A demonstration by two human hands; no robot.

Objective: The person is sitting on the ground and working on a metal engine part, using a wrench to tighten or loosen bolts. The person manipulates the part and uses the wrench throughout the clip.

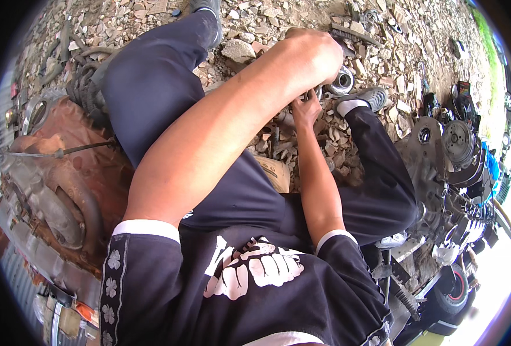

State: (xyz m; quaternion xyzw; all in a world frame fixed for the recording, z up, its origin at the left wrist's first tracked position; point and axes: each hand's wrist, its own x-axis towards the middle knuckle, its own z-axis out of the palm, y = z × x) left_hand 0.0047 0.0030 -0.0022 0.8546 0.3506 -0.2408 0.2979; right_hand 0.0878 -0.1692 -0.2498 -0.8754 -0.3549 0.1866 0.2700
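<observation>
Black fabric with a large white print is forming the short-sleeved shirt [180, 311] nearest the camera, its sleeves ending in white cuffs [147, 226]. Dark navy trousers [151, 86] are covering both bent legs, which are spreading outward on either side of the work. The bare left hand [316, 55] is curling into a rounded, fist-like shape at the end of a forearm slanting across the body; its fingers are facing away, so what it is gripping cannot be told. The right hand [306, 109] is sitting just below the left wrist, fingers partly bent and pointing upward; whether they are holding anything is unclear. A silvery round metal housing with a circular opening [341, 82] is lying right beside the left hand, near the grey shoe [374, 99] on the right foot. To the left, a rusty brown metal casting [88, 130] is standing close to the leg, with a thin dark metal rod [71, 151] resting across it. To the right, a grey metal engine with a round pulley [458, 144] is standing beyond the knee. Pale broken stones [267, 17] are covering the ground, and bright green grass [486, 40] is showing farthest off.
</observation>
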